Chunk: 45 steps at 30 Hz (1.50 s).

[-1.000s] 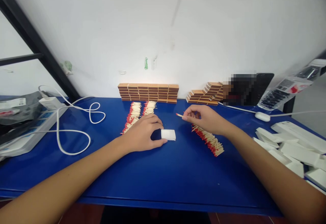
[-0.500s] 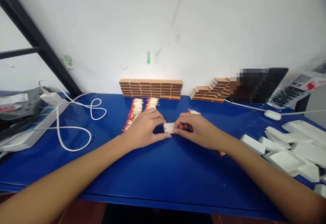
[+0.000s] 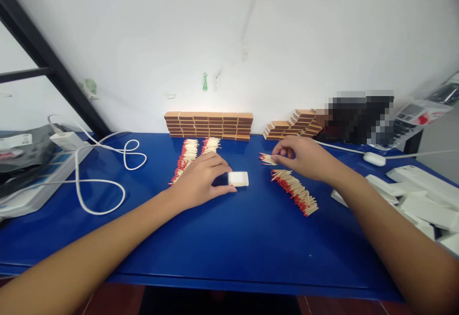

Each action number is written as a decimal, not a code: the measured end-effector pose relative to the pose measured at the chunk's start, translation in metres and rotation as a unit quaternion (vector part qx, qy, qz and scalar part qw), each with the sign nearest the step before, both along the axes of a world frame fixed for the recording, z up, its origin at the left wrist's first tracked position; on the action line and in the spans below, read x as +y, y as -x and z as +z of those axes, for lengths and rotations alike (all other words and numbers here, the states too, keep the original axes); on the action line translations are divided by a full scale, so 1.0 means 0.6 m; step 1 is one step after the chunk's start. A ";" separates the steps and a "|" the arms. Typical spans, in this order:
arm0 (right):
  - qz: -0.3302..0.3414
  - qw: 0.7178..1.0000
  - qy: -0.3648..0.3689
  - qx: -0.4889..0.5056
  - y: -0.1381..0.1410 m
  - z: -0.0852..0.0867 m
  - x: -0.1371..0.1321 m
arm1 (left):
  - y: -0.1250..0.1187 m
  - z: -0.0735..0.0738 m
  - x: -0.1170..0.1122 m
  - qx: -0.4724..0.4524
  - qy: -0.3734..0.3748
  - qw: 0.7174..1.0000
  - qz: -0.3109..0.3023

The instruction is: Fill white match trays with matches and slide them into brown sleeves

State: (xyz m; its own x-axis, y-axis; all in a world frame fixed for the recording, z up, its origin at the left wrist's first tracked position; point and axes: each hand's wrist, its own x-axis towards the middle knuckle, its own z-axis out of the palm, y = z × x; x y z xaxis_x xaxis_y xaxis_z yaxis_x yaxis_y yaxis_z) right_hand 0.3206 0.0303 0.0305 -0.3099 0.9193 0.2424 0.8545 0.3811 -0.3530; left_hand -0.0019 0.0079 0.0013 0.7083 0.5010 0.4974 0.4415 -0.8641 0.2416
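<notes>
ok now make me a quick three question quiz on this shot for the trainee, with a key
1. Where are the fingertips of the right hand?
a) on the water bottle
b) at the small cluster of matches
c) on the white cable
2. True or false: the thumb and fingers of the left hand are at the white tray.
3. Fill in: the long match pile nearest that cluster has ____ heads.
Key: 1 b; 2 true; 3 red.

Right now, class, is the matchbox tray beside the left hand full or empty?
Nearly empty: the matchbox tray shows bare white floor, apparently one match inside.
</notes>
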 end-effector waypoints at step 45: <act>0.176 0.982 -0.058 -0.032 0.107 -0.040 -0.074 | -0.007 -0.005 -0.004 -0.004 0.003 1.000 0.008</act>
State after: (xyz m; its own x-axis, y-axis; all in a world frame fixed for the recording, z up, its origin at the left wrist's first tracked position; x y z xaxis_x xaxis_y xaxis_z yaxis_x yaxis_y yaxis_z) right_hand 0.2565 -0.0142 0.0064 -0.6218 0.7197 0.3090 0.6818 0.6915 -0.2386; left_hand 0.0020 0.0053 -0.0014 0.6968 0.5152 0.4991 0.4533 -0.8555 0.2503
